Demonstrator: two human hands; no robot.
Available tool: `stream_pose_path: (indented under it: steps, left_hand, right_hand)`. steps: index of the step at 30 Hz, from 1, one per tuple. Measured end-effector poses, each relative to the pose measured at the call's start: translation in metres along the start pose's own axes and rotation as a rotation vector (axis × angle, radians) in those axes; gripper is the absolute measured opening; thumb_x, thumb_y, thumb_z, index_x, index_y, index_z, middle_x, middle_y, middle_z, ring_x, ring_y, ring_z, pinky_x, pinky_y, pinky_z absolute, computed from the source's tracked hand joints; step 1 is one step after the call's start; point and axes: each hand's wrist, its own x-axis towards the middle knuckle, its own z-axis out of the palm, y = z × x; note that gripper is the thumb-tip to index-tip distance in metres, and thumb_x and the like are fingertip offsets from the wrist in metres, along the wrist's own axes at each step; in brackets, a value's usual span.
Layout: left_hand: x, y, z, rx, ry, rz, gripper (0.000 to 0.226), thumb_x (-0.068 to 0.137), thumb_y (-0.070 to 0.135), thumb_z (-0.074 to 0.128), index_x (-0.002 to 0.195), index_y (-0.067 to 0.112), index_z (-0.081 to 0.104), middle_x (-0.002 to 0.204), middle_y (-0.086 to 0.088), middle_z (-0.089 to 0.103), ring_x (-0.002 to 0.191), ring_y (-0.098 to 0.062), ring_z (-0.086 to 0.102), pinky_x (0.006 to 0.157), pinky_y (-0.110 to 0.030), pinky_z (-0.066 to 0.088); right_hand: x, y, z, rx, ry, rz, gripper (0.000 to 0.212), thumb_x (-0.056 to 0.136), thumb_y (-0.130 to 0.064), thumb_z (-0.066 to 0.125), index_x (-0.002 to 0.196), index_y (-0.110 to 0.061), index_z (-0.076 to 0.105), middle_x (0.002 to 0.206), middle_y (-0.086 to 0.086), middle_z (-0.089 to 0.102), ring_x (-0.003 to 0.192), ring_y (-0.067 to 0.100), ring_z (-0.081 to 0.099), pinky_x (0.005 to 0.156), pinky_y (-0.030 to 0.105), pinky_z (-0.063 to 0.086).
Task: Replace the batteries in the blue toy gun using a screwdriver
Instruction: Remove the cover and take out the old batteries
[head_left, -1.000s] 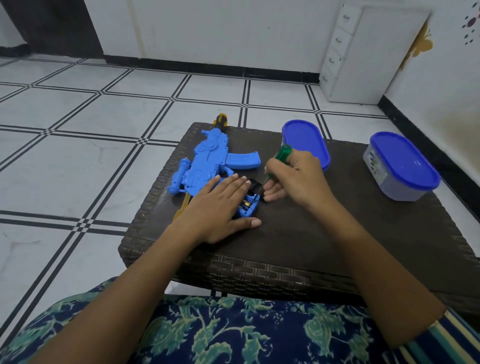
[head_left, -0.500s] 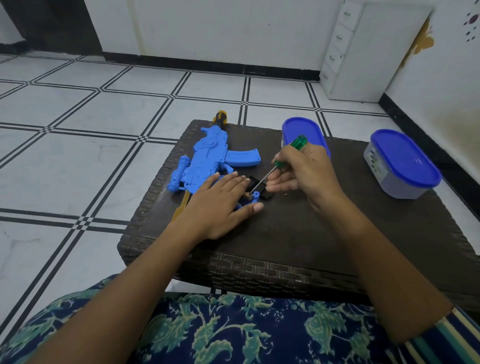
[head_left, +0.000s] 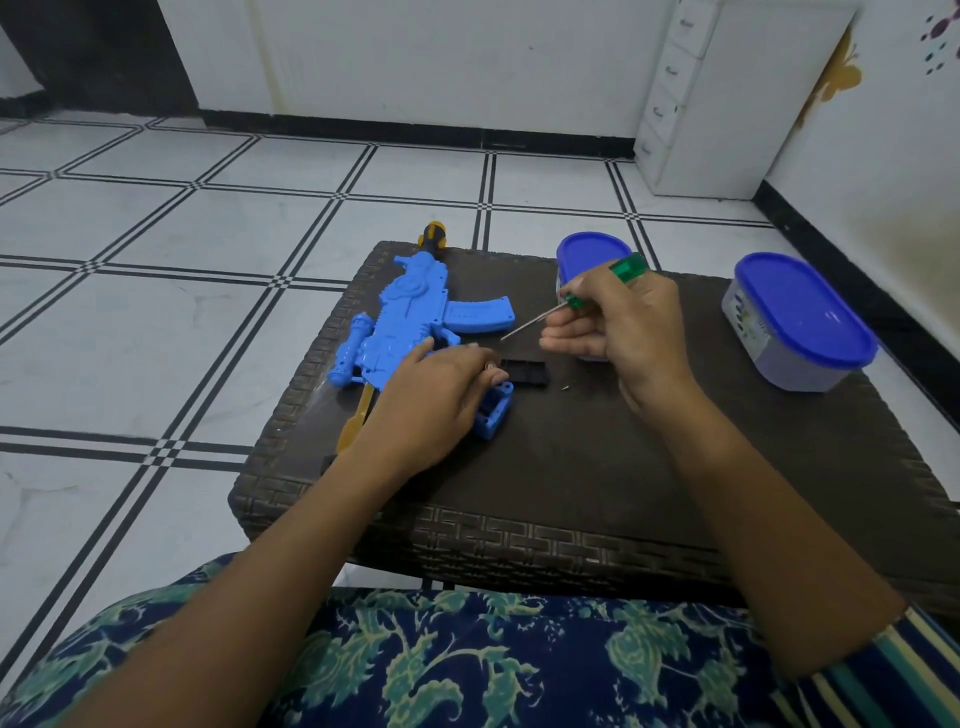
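The blue toy gun (head_left: 410, 317) lies on its side on the dark wicker table (head_left: 571, 457), barrel pointing away. Its grip's battery compartment (head_left: 493, 413) is uncovered. My left hand (head_left: 431, 400) lies over the grip, fingertips curled and pinching what looks like a small battery (head_left: 489, 368) at the compartment's top. A black cover (head_left: 527, 371) lies just right of it, with a tiny screw (head_left: 565, 386) further right. Above the cover, my right hand (head_left: 623, 332) grips a green-handled screwdriver (head_left: 626, 267), tip lifted off the gun.
Two grey containers with blue lids stand on the table, one (head_left: 589, 249) behind my right hand, one (head_left: 800, 317) at the right edge. A yellow strip (head_left: 358, 421) sticks out under the gun. Tiled floor surrounds the table; a white drawer unit (head_left: 727, 104) stands far right.
My right hand lifted the screwdriver up and right, away from the compartment. My left hand went from lying flat on the grip to curling its fingertips at the compartment.
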Motion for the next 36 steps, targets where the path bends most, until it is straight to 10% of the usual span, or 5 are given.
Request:
stream_pose_path:
  steps: [7, 17, 21, 36]
  left_hand:
    - [0.002, 0.016, 0.021, 0.307, 0.155, 0.298, 0.037, 0.098, 0.038, 0.039, 0.111, 0.016, 0.066, 0.120, 0.002, 0.067, 0.123, -0.013, 0.055, 0.112, -0.051, 0.029]
    - [0.009, 0.024, 0.035, 0.422, -0.095, 0.292, 0.040, 0.096, 0.039, 0.039, 0.127, 0.024, 0.060, 0.135, 0.008, 0.057, 0.133, -0.009, 0.044, 0.109, -0.069, 0.014]
    - [0.010, 0.023, 0.022, 0.297, -0.260, 0.191, 0.058, 0.096, 0.052, 0.036, 0.148, 0.028, 0.028, 0.157, 0.013, 0.021, 0.145, -0.001, 0.007, 0.115, -0.060, -0.003]
    - [-0.004, -0.015, -0.005, 0.167, -0.306, -0.012, 0.098, 0.074, 0.082, 0.034, 0.152, 0.025, 0.017, 0.160, 0.010, 0.009, 0.145, -0.001, -0.001, 0.120, -0.034, -0.006]
  right_hand:
    - [0.000, -0.006, -0.011, -0.003, 0.132, -0.134, 0.017, 0.090, -0.003, 0.055, 0.075, -0.001, 0.063, 0.064, 0.016, 0.064, 0.054, 0.023, 0.067, 0.055, 0.034, 0.060]
    - [-0.002, -0.002, -0.023, -0.035, 0.122, -0.158, 0.013, 0.091, -0.002, 0.055, 0.081, 0.002, 0.064, 0.069, 0.020, 0.064, 0.056, 0.022, 0.067, 0.052, 0.027, 0.057]
    - [-0.002, -0.001, -0.021, -0.048, 0.093, -0.164, 0.020, 0.090, -0.001, 0.056, 0.073, -0.004, 0.065, 0.065, 0.018, 0.064, 0.057, 0.023, 0.067, 0.055, 0.033, 0.060]
    - [-0.012, 0.018, 0.011, -0.342, -0.208, -0.133, 0.017, 0.086, -0.004, 0.057, 0.079, 0.011, 0.060, 0.058, 0.020, 0.064, 0.048, 0.033, 0.063, 0.049, 0.042, 0.057]
